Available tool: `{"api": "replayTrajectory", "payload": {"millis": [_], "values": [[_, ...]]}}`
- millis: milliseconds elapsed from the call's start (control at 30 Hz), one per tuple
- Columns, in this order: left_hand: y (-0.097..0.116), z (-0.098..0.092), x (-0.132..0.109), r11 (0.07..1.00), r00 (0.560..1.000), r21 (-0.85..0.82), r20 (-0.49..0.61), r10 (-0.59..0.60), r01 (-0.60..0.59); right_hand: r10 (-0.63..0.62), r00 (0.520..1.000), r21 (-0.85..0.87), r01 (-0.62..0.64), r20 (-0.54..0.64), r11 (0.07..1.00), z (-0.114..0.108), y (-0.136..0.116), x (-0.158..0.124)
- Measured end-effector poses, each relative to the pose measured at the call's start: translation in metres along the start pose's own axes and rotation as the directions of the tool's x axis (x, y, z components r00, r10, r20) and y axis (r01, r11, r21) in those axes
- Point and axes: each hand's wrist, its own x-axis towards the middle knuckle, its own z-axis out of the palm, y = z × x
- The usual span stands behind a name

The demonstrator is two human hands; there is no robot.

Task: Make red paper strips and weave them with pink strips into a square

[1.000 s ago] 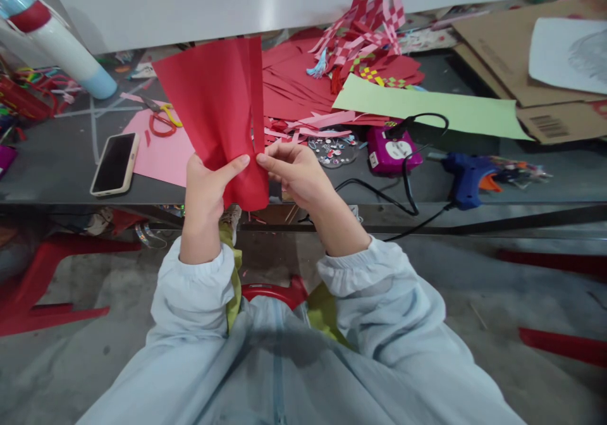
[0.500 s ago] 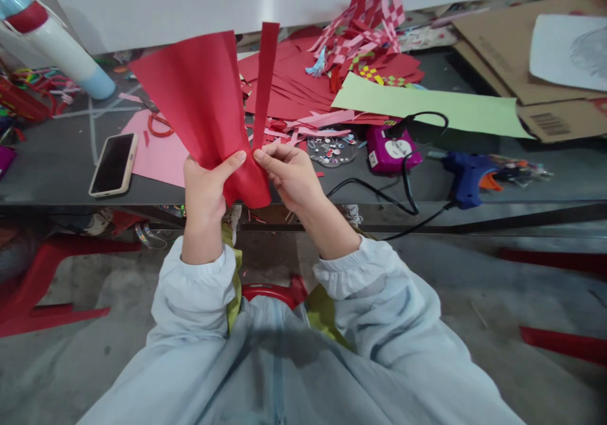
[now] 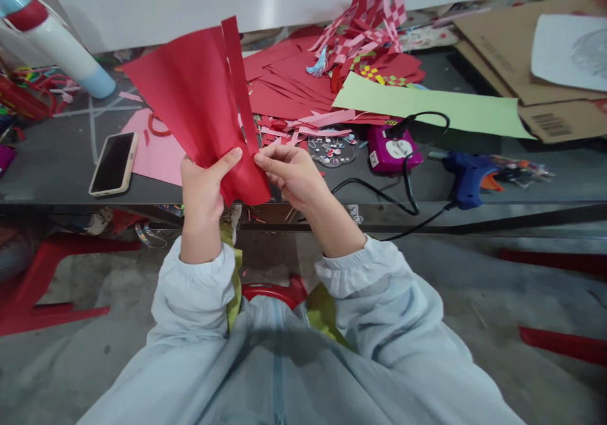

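The dark grey table (image 3: 42, 175) on my feed carries a smartphone (image 3: 114, 164), pink paper (image 3: 160, 154), cut red sheets (image 3: 287, 90), a pale green paper strip (image 3: 427, 110), a purple power socket (image 3: 386, 153) and a blue glue gun (image 3: 467, 175).

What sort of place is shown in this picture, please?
Probably a paper-craft workspace: a blue glue gun and red-and-pink checkered strips are on the table, while the left hand and right hand hold red paper.

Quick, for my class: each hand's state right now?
Left hand: closed, gripping the red paper sheet.
Right hand: closed, pinching the red paper strip near its lower end.
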Motion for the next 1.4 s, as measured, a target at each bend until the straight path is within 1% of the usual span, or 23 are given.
{"api": "replayTrajectory", "payload": {"millis": [233,500,700,833,933,1000,1100,1200,1300,1400], "values": [[0.000,0.003,0.000,1.000,0.999,-0.016,-0.031,0.016,-0.017,-0.052,0.998,0.063,0.055,-0.044,0.996,0.006,0.007,0.000],[0.000,0.004,0.000,0.999,0.998,-0.013,-0.044,0.036,-0.037,-0.059,0.992,0.150,0.076,-0.112,0.986,0.013,0.011,-0.002],[-0.001,0.004,0.000,0.999,0.997,-0.005,-0.073,0.033,-0.034,-0.077,0.989,0.156,0.096,-0.125,0.983,0.014,0.013,-0.002],[-0.002,0.002,0.002,0.999,0.998,0.026,-0.060,0.030,-0.028,-0.042,0.993,0.163,0.060,-0.109,0.985,0.013,0.009,-0.002],[-0.001,0.000,0.002,0.998,0.998,0.041,-0.044,0.042,-0.040,0.017,0.997,0.092,-0.010,-0.073,0.996,0.008,0.004,-0.002],[-0.001,-0.001,0.002,0.998,0.998,0.039,-0.045,0.045,-0.043,0.037,0.998,0.051,-0.035,-0.048,0.998,0.005,0.003,-0.002],[0.000,-0.001,0.001,0.998,0.998,0.046,-0.056,0.041,-0.039,0.028,0.999,0.023,-0.028,-0.025,0.999,0.003,0.003,-0.001],[0.001,-0.001,0.001,0.997,0.998,0.059,-0.053,0.042,-0.039,0.017,0.999,0.025,-0.016,-0.048,1.000,0.004,0.006,-0.001],[0.000,0.000,0.002,0.998,0.998,0.045,-0.058,0.037,-0.035,0.017,0.996,0.071,-0.011,-0.083,0.997,0.008,0.008,-0.002],[-0.001,0.001,0.002,0.999,0.996,0.028,-0.075,0.040,-0.038,0.015,0.996,0.123,-0.004,-0.091,0.992,0.012,0.009,-0.003]]}}
